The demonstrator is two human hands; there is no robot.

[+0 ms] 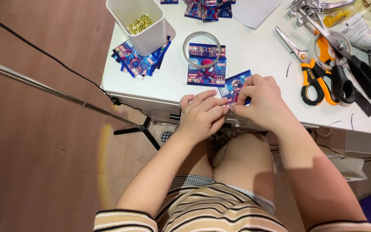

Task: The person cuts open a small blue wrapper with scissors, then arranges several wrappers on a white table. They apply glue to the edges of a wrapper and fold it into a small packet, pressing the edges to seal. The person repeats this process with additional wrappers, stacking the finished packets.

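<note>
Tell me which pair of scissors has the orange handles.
The left pair of scissors, lying closer to the right hand. Its handles are orange and black; the pair to its right has all-black handles.

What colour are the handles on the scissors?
The scissors have orange and black handles, clearest in the head view.

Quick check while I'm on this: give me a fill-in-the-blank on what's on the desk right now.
1. Both hands, left hand and right hand, pinch a small ____ at the table's front edge.
2. The white cup holds ____-coloured eyelets.
3. The tape roll lies on a printed ____.

Missing words: card; gold; card
</note>
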